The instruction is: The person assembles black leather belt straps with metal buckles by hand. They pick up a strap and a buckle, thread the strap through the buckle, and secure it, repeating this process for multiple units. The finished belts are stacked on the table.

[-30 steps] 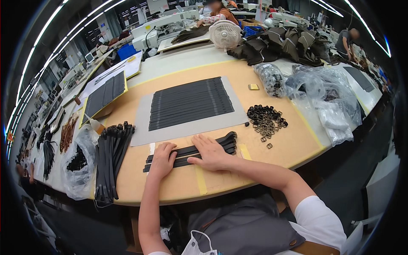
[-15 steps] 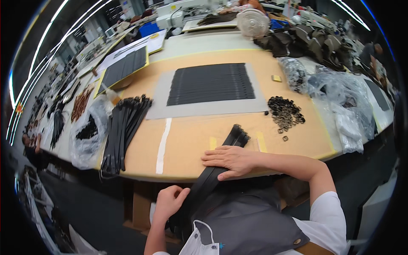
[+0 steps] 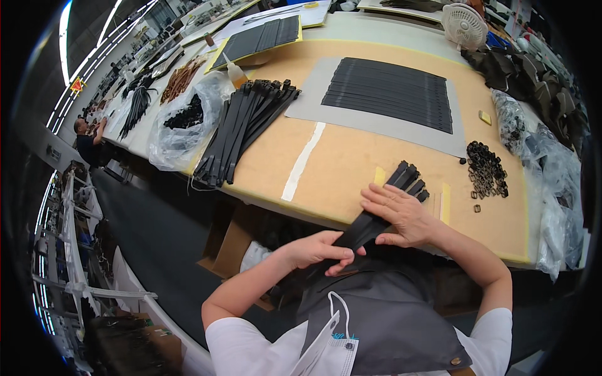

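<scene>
Flat black straps [image 3: 369, 229], piled squarish buckles [image 3: 483, 161]

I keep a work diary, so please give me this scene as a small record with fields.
Left hand: grips the black straps by the apron
Right hand: lies across the same straps, nearer their far ends
Table, middle: grey sheet bearing flat black strips
Table, left: strap bundle beside a clear plastic bag
Table, right: pile of small buckles
</scene>
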A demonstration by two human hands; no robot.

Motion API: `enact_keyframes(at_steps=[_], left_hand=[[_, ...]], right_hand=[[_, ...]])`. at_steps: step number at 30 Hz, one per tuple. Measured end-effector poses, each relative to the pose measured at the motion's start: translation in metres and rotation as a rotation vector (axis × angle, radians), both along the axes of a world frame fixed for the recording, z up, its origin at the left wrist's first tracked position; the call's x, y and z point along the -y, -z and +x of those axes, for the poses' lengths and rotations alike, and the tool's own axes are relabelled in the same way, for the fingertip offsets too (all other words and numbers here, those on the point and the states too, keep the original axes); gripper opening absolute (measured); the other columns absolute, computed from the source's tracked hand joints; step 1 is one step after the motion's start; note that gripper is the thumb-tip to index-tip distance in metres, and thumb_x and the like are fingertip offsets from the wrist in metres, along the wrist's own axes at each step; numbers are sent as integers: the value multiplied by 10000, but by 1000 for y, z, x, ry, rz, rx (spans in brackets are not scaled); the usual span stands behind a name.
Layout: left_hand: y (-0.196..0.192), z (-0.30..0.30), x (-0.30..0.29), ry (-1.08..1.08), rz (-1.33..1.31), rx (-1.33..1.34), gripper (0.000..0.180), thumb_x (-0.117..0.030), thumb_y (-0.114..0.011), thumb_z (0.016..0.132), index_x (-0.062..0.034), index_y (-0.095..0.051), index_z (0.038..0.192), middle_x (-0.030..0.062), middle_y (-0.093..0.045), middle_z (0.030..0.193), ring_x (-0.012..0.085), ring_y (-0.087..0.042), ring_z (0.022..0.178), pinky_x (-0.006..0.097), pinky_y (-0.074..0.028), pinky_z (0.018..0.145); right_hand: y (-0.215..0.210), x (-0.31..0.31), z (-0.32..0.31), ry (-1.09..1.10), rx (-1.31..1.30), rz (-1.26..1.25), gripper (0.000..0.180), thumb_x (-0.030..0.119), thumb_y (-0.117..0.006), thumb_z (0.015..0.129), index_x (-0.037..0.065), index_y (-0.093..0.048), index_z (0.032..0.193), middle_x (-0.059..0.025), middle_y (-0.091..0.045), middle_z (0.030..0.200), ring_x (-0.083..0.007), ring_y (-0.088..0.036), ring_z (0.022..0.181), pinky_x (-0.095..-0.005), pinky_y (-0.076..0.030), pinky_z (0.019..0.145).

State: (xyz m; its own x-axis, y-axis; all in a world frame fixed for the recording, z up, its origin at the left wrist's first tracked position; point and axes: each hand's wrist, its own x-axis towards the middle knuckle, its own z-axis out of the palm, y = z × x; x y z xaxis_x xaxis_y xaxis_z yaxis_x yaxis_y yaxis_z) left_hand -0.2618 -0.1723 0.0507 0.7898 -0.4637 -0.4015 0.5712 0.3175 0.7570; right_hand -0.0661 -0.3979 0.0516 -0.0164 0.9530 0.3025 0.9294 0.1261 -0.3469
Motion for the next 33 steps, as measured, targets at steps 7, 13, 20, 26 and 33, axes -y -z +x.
enact_keyframes(at_steps=[7, 13, 20, 26, 33], left_hand=[[-121, 41, -103, -282, 447, 349, 290, -119, -656, 990, 64, -622, 1213, 36, -603, 762, 104, -558, 571, 262, -463, 562], [-165, 57, -223, -562, 501, 511, 305, -163, -643, 1047, 35, -589, 1272, 6, -592, 803, 74, -555, 586, 238, -438, 523], [-76, 61, -330, -648, 423, 187, 278, -150, -652, 1037, 15, -600, 1255, -5, -599, 824, 80, -531, 607, 254, -436, 528], [-27, 63, -333, -622, 411, 16, 249, -118, -665, 1023, 15, -627, 1229, 36, -654, 843, 102, -584, 633, 260, -481, 546], [-30, 60, -331, -715, 619, -17, 264, -66, -688, 993, 20, -618, 1233, 104, -723, 973, 194, -746, 821, 333, -654, 728]], right_hand=[[11, 6, 14, 219, -330, 261, 763, 415, -648, 971, 61, -393, 1597, -189, -360, 1671, -384, -296, 1571, -515, -284, 1255], [12, 0, 14, 217, -417, 159, 768, 333, -683, 952, 60, -377, 1601, -202, -355, 1669, -389, -302, 1566, -494, -293, 1256], [5, -4, 14, 220, -400, 84, 758, 313, -712, 929, 54, -407, 1573, -210, -376, 1654, -396, -340, 1546, -487, -322, 1246], [6, -5, 16, 227, -429, 58, 755, 269, -748, 903, 48, -433, 1552, -218, -390, 1642, -393, -357, 1537, -467, -333, 1245], [9, -6, 16, 225, -446, 39, 742, 242, -770, 885, 43, -462, 1531, -223, -399, 1637, -397, -362, 1534, -472, -334, 1244]])
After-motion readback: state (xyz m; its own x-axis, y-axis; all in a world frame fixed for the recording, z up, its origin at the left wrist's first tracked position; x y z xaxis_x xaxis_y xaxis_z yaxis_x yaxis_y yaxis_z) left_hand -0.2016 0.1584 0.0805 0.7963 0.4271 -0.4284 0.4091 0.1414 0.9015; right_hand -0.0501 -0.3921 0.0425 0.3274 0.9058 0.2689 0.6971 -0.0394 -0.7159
